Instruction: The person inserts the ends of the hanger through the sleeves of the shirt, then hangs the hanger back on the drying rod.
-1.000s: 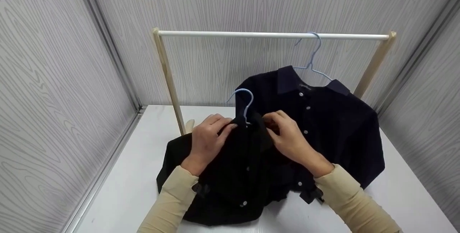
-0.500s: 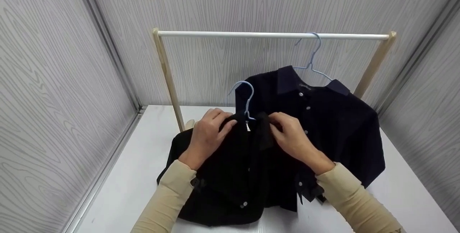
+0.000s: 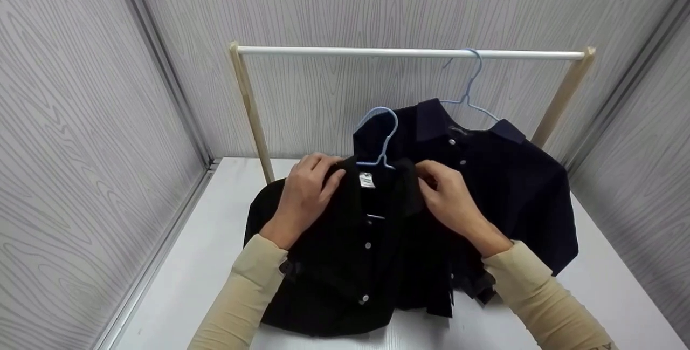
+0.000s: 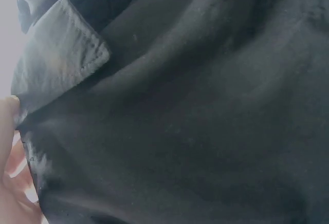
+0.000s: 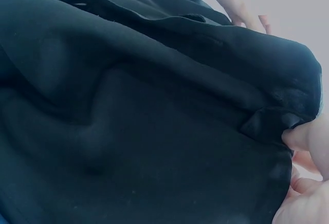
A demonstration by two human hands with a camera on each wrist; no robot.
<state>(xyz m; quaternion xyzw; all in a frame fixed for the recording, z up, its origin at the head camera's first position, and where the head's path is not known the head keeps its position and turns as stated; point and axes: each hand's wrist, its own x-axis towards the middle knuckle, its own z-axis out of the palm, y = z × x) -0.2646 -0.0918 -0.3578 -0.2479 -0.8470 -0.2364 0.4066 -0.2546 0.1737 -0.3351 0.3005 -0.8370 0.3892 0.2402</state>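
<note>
A black button-up shirt [image 3: 329, 280] hangs over a light blue hanger [image 3: 384, 148], whose hook sticks up from the open neck. White buttons run down its front, and a white label shows inside the collar. At the left side of the collar, my left hand [image 3: 304, 191] pinches the cloth between thumb and fingers. My right hand [image 3: 447, 193] pinches the other side of the collar. In the left wrist view the collar point [image 4: 61, 54] lies folded down beside the thumb. The right wrist view shows thumb and fingers on the shirt's shoulder edge [image 5: 303, 126].
Behind stands a rack with a white rail [image 3: 345, 51] and wooden posts. From the rail a dark navy shirt [image 3: 506, 177] hangs on another blue hanger [image 3: 468, 83], close behind my right hand. A white table [image 3: 178, 274] lies below, with grey-patterned walls around it.
The black shirt and its hanger have risen toward the rail, the hook shifting slightly right. My hands have spread apart, opening the collar so that the label shows.
</note>
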